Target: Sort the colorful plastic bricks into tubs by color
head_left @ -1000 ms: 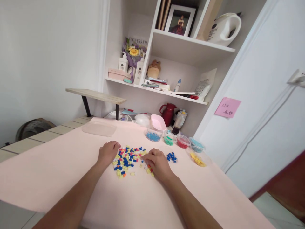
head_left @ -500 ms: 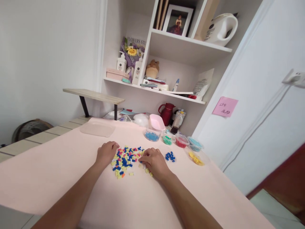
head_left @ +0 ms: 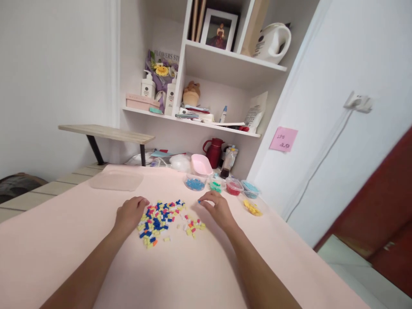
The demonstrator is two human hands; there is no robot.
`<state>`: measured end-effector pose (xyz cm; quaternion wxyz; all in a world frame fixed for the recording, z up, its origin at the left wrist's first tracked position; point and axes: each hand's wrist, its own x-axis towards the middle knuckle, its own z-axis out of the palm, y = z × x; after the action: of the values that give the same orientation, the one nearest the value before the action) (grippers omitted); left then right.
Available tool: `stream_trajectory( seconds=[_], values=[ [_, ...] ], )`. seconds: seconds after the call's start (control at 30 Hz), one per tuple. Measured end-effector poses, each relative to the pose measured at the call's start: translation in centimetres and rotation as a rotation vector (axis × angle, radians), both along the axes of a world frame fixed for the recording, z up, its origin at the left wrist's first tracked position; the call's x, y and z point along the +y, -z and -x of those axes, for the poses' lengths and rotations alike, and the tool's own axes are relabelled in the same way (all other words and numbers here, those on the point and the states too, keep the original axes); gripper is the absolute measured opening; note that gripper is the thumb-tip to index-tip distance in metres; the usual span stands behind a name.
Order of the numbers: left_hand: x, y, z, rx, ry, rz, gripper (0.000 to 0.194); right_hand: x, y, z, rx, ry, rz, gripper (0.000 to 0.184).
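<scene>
A loose pile of tiny plastic building bricks [head_left: 161,218], mostly yellow and dark blue with some pink, white and orange, lies on the pink table cover. At the pile's left edge rests my left hand [head_left: 130,212], fingers curled together, with no brick visible in it. My right hand [head_left: 218,209] is raised to the right of the pile and pinches a small blue brick [head_left: 199,201] between thumb and index finger. Below that hand, a smaller scatter of bricks [head_left: 194,226] is mostly yellow and pink. The dark blue group is hidden behind my right hand.
Behind are clear tubs of blue bricks [head_left: 195,184], green bricks [head_left: 216,186], red bricks [head_left: 234,187] and light blue bricks [head_left: 251,189]. Yellow bricks [head_left: 252,208] lie farther right. A pink bowl [head_left: 201,165], red jug [head_left: 213,152] and clear lid [head_left: 117,180] stand around them.
My right hand has moved away from the pile, up and to the right, with a blue brick in its fingertips, uncovering the smaller scatter. The view has shifted; my left hand stays beside the pile.
</scene>
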<state>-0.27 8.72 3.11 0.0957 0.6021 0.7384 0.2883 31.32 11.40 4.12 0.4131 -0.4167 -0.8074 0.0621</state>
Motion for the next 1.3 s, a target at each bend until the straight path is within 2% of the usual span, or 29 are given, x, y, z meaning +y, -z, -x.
stream_trajectory(
  seconds=[0.17,0.27,0.37,0.5,0.57,0.77,0.87,0.97,1.13,1.23,1.3],
  values=[
    [0.7,0.5,0.3,-0.023,0.01,-0.014,0.038,1.0,0.4,-5.0,-0.022,0.324,0.005,0.018],
    [1.1,0.7,0.3,-0.037,-0.003,-0.054,0.037,1.1,0.6,-6.0,0.023,0.406,-0.013,0.024],
    [1.1,0.7,0.1,-0.035,-0.003,-0.062,0.037,1.3,0.6,-6.0,0.079,0.422,-0.026,0.029],
    [0.9,0.6,-0.1,-0.028,-0.002,-0.056,0.037,1.1,0.3,-5.1,0.126,0.358,-0.021,0.029],
    [0.7,0.7,-0.2,-0.021,0.003,-0.051,0.037,0.5,0.2,-3.9,0.125,0.28,-0.004,0.028],
    [0.0,0.7,-0.2,-0.012,0.002,-0.038,0.038,-3.3,-0.8,2.2,-0.07,-0.161,-0.036,0.027],
    [-0.2,0.5,-0.3,-0.011,0.004,-0.038,0.038,-5.1,-0.8,4.9,-0.21,-0.306,-0.043,0.034],
    [-0.2,0.5,-0.4,-0.01,0.002,-0.037,0.038,-6.0,-0.1,6.4,-0.352,-0.344,-0.048,0.041],
    [-0.2,0.5,-0.5,-0.008,0.001,-0.039,0.038,-5.9,0.7,7.4,-0.571,-0.312,-0.068,0.051],
    [-0.2,0.5,-0.5,-0.005,-0.004,-0.037,0.038,-5.7,0.5,7.6,-0.581,-0.289,-0.06,0.045],
    [-0.1,0.6,-0.4,-0.004,-0.006,-0.035,0.038,-5.4,0.4,7.4,-0.517,-0.285,-0.048,0.038]
  ],
)
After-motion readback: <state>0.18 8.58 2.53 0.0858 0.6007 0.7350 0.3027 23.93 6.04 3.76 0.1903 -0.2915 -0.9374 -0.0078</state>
